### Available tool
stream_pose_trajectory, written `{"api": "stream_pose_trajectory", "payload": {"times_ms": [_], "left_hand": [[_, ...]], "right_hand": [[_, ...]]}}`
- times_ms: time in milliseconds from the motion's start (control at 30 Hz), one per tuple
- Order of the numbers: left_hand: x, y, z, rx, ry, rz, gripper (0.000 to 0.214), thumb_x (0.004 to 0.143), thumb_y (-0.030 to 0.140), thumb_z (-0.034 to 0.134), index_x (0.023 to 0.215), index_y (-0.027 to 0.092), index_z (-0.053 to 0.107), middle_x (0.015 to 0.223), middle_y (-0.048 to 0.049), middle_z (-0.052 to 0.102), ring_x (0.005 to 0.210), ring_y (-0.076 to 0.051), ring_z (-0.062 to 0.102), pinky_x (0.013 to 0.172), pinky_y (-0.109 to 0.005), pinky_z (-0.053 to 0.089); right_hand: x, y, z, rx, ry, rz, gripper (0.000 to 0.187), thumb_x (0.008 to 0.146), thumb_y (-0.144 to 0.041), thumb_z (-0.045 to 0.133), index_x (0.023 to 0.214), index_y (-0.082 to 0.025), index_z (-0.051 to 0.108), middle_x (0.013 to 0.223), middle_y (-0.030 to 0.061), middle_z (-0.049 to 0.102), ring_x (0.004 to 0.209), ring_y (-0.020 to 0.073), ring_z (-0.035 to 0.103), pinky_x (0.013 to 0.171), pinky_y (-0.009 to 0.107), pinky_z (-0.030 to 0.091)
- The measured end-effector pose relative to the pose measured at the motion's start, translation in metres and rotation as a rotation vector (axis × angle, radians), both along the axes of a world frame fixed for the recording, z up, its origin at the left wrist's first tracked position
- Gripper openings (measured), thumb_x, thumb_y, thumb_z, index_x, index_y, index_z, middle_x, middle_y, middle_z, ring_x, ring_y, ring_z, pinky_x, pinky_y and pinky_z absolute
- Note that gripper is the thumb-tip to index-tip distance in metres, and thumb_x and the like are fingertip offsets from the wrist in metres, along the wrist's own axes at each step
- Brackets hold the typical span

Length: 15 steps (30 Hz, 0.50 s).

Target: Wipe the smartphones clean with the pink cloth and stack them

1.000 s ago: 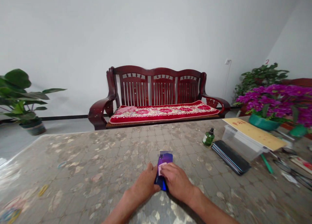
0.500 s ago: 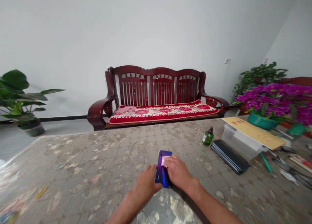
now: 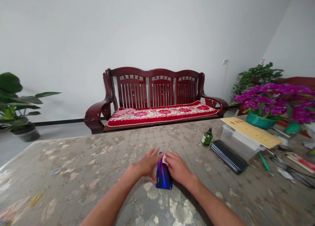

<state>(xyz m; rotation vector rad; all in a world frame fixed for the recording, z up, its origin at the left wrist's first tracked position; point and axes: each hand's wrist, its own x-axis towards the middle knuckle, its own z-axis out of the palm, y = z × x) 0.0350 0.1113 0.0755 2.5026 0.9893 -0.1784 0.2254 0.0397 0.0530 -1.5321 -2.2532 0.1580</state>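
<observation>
A shiny blue-purple smartphone (image 3: 163,180) lies back side up on the patterned tablecloth (image 3: 118,154). My right hand (image 3: 179,168) presses a small pink cloth (image 3: 164,159) onto the phone's upper part, its fingers closed on the cloth. At the phone's left edge is my left hand (image 3: 147,165), fingers spread and thumb lower down beside the phone. My right hand and the cloth cover the phone's upper right side.
To the right stand a green bottle (image 3: 207,137), a stack of dark phones (image 3: 228,157) and a clear plastic box (image 3: 237,142) under a yellow envelope (image 3: 251,132). Glasses (image 3: 292,172) and a green pen (image 3: 264,161) lie beyond. A yellow band (image 3: 35,200) lies left.
My left hand has shifted up along the phone's left edge and opened its fingers. My right hand with the cloth has moved slightly up toward the phone's top.
</observation>
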Motion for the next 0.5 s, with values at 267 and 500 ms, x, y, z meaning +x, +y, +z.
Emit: {"api": "stream_pose_trajectory", "payload": {"times_ms": [267,500], "left_hand": [[0.005,0.021,-0.016,-0.023,-0.011,-0.138,0.129,0.04,0.048,0.094,0.15,0.027,0.031,0.16,-0.0175,0.025,0.147,-0.042,0.012,0.116,-0.059,0.019],[0.006,0.018,-0.012,0.005,0.009,-0.125,0.127,0.041,0.048,0.095,0.15,0.026,0.032,0.16,-0.0176,0.026,0.147,-0.041,0.017,0.117,-0.056,0.02]], "right_hand": [[-0.004,-0.02,0.006,-0.041,0.009,0.053,0.023,0.09,-0.007,0.05,0.094,-0.016,0.07,0.101,0.0088,0.07,0.1,0.0197,0.059,0.095,0.03,0.043],[-0.002,-0.037,0.005,-0.065,0.012,0.077,0.026,0.082,-0.003,0.049,0.089,-0.016,0.07,0.096,0.0079,0.069,0.097,0.0199,0.059,0.089,0.029,0.044]]}}
